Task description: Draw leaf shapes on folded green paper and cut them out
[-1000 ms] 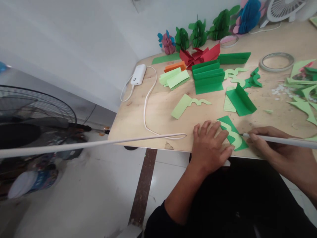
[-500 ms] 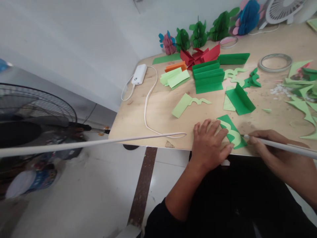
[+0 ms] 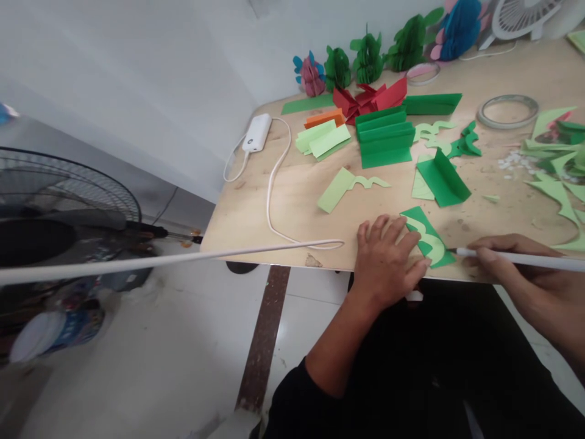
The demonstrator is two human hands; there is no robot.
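Note:
Near the table's front edge lies a green paper piece (image 3: pixel 417 214), with a curvy light-green cutout (image 3: pixel 434 249) on top of it. My left hand (image 3: pixel 388 259) rests with fingers spread, its fingertips and thumb pressing on the left side of these papers. A white pen (image 3: pixel 539 260) is pinched in my right hand (image 3: pixel 530 277), its dark tip at the right edge of the green paper. Behind them sit a folded green card (image 3: pixel 443 180) and a light-green strip (image 3: pixel 336 191) with a wavy end.
Folded green paper (image 3: pixel 386 146), red paper (image 3: pixel 365 103), tape rings (image 3: pixel 508 112) and paper scraps (image 3: pixel 555 189) lie farther back. Paper figures (image 3: pixel 368 58) line the wall. A white cable (image 3: pixel 269 201) runs from a power bank (image 3: pixel 258 133) across the left side.
My right hand has shifted slightly right with the pen, its tip still near the green paper's right edge. My left hand remains on the papers. The view has tilted a little.

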